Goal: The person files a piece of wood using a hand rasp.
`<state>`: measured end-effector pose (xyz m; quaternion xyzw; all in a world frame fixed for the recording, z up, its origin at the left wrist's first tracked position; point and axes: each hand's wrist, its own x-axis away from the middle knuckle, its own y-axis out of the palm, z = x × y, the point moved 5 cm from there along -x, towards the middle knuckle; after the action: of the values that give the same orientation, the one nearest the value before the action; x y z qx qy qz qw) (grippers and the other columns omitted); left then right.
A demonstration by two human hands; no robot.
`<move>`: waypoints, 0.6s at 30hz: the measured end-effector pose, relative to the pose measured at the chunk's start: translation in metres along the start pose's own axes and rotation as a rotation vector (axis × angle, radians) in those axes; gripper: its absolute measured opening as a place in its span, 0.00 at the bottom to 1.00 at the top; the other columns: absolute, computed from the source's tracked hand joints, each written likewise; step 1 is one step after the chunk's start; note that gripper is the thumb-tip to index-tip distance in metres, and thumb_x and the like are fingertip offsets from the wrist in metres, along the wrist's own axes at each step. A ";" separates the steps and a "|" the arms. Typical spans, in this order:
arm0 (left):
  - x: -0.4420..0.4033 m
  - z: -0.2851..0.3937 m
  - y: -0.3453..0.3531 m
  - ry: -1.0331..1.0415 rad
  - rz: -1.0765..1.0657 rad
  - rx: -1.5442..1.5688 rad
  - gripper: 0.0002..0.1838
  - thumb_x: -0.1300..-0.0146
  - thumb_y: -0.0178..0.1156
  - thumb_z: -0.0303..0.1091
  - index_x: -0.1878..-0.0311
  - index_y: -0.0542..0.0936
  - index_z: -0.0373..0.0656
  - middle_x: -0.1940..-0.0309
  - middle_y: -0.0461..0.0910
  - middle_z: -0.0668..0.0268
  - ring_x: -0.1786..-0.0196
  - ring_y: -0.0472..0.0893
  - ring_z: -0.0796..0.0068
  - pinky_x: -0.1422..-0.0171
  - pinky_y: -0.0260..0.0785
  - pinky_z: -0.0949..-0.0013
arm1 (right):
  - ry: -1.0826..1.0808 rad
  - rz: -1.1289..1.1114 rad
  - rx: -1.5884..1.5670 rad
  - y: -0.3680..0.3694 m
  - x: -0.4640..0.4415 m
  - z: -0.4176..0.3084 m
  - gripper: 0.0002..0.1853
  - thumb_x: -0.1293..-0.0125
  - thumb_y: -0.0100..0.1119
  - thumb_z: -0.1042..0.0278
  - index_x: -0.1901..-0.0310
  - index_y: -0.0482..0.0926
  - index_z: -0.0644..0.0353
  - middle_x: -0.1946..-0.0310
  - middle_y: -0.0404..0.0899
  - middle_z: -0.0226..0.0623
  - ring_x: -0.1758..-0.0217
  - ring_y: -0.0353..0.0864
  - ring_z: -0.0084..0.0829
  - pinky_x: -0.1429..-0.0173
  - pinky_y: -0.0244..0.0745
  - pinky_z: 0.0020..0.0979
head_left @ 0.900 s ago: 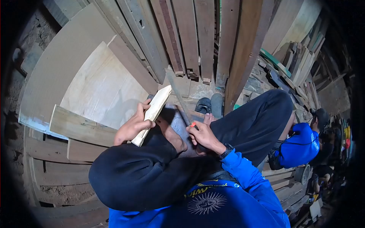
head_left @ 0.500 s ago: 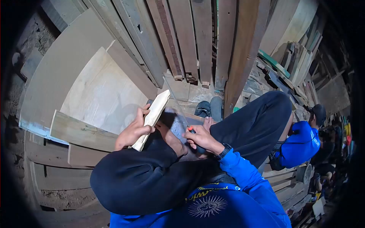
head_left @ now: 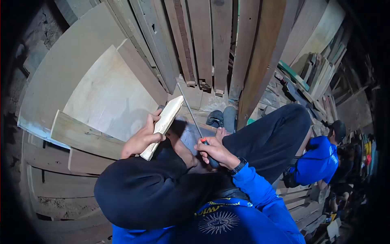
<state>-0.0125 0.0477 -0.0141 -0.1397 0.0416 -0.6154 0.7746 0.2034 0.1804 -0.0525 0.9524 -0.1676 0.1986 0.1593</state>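
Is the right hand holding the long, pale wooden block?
No, the left hand grips the block, while the right hand holds a thin, grey, dark-handled tool.

The single camera is worn on the head and looks forward and steeply down, over the blue shirt at the lower edge and the dark trousers. The left hand and the right hand are quite near, around the middle. The upright boards stand farther, at the top. The lens is very wide, so straight lines bend and the corners become dark
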 end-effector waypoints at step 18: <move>0.002 0.013 0.003 -0.019 -0.030 -0.098 0.47 0.41 0.62 0.44 0.25 0.50 0.33 0.22 0.51 0.39 0.18 0.52 0.48 0.18 0.47 0.61 | -0.035 -0.010 0.048 0.002 -0.020 -0.003 0.11 0.26 0.57 0.68 0.69 0.70 0.58 0.81 0.71 0.27 0.84 0.73 0.22 0.77 0.70 0.24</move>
<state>-0.0064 0.0483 -0.0026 -0.1841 0.0622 -0.6229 0.7578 0.1844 0.1849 -0.0583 0.9601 -0.1608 0.1851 0.1342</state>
